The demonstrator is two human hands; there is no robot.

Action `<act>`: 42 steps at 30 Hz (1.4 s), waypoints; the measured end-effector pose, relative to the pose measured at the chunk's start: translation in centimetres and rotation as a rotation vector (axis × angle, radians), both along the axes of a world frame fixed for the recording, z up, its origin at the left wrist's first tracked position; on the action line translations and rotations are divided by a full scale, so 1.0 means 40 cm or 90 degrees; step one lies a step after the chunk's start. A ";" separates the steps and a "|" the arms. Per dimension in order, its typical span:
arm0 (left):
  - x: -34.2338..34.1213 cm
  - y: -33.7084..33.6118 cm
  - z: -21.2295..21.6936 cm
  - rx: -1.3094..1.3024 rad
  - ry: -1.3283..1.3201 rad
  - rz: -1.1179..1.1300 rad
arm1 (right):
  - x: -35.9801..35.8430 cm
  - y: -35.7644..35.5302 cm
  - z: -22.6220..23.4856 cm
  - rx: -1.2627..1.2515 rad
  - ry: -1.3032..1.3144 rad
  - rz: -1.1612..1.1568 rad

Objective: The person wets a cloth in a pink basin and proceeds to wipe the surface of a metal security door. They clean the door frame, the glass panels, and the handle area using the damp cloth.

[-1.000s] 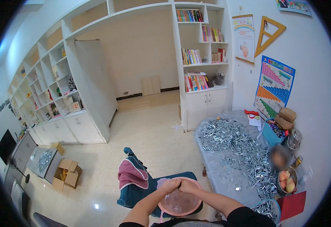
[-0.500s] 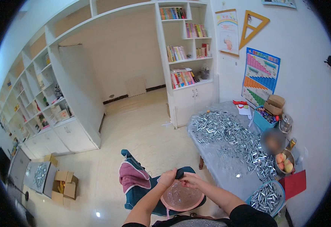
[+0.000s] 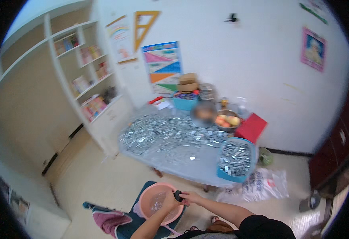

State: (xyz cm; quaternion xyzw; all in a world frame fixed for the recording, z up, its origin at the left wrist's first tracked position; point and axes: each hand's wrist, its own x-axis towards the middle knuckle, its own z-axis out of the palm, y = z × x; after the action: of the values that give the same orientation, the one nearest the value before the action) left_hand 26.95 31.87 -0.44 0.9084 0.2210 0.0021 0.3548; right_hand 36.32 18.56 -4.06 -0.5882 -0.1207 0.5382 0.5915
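Small dark object (image 3: 178, 195) pinched between both hands, above near rim of pink basin (image 3: 146, 197) resting on blue seat (image 3: 130, 227) at near centre. Left hand (image 3: 169, 201) curled over basin, fingertips closed on object; right hand (image 3: 189, 197) gripping same object from right, forearm angled in from near right. Basin holding clear plastic. Beyond, grey table (image 3: 190, 165) strewn with small silvery pieces; blue tray (image 3: 236, 159) of same at right edge. Bowl of fruit (image 3: 227, 120) far right. White shelving (image 3: 82, 83) left, posters on far wall.
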 end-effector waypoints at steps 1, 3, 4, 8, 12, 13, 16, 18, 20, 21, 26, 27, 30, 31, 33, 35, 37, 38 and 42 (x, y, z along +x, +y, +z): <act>0.036 -0.025 -0.016 -0.050 -0.050 -0.066 | 0.025 -0.060 -0.015 0.023 -0.018 -0.057; 0.103 -0.107 -0.033 -0.193 -0.084 -0.176 | 0.054 -0.204 -0.009 0.059 -0.022 -0.198; 0.136 -0.158 -0.033 -0.282 -0.070 -0.217 | 0.068 -0.279 -0.017 0.075 -0.010 -0.248; 0.243 -0.428 0.076 -0.435 0.059 -0.292 | 0.043 -0.581 0.036 0.133 0.010 -0.476; 0.282 -0.749 0.106 -0.454 0.114 -0.422 | -0.061 -0.890 0.057 0.220 0.040 -0.675; 0.273 -0.849 0.112 -0.443 0.126 -0.479 | -0.108 -0.980 0.064 0.215 0.045 -0.728; 0.249 -1.127 0.065 -0.450 0.110 -0.642 | -0.239 -1.229 0.099 0.177 0.053 -0.851; 0.198 -1.310 0.090 -0.451 0.118 -0.733 | -0.324 -1.387 0.092 0.203 0.015 -0.934; 0.167 -1.480 0.072 -0.477 0.144 -0.797 | -0.412 -1.531 0.085 0.234 -0.015 -0.997; 0.155 -1.557 0.057 -0.485 0.149 -0.832 | -0.455 -1.598 0.087 0.251 -0.029 -1.023; 0.020 -1.905 0.091 -0.336 0.113 -1.057 | -0.680 -1.849 0.093 0.174 -0.072 -1.198; 0.000 -1.966 0.079 -0.359 0.102 -1.087 | -0.725 -1.884 0.096 0.159 -0.086 -1.235; -0.065 -2.139 0.067 -0.389 -0.024 -1.193 | -0.837 -1.979 0.104 0.089 -0.144 -1.343; -0.097 -2.193 0.102 -0.368 -0.128 -1.236 | -0.872 -2.015 0.087 0.051 -0.169 -1.378; -0.148 -2.295 0.150 -0.348 -0.280 -1.296 | -0.933 -2.082 0.048 -0.012 -0.225 -1.446; -0.186 -2.399 0.178 -0.357 -0.372 -1.329 | -0.985 -2.152 0.045 -0.074 -0.293 -1.503; -0.213 -2.513 0.192 -0.429 -0.295 -1.349 | -1.036 -2.216 0.071 -0.104 -0.309 -1.534; -0.223 -2.564 0.190 -0.459 -0.252 -1.357 | -1.056 -2.250 0.090 -0.135 -0.327 -1.536; -0.265 -2.765 0.207 -0.560 -0.226 -1.391 | -1.099 -2.393 0.142 -0.186 -0.298 -1.528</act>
State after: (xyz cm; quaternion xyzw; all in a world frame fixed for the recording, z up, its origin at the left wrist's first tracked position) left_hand 16.37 -78.72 7.82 0.4028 -0.7406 -0.2516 0.4754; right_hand -7.64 -77.14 1.63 -0.4692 0.4547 -0.4562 0.6042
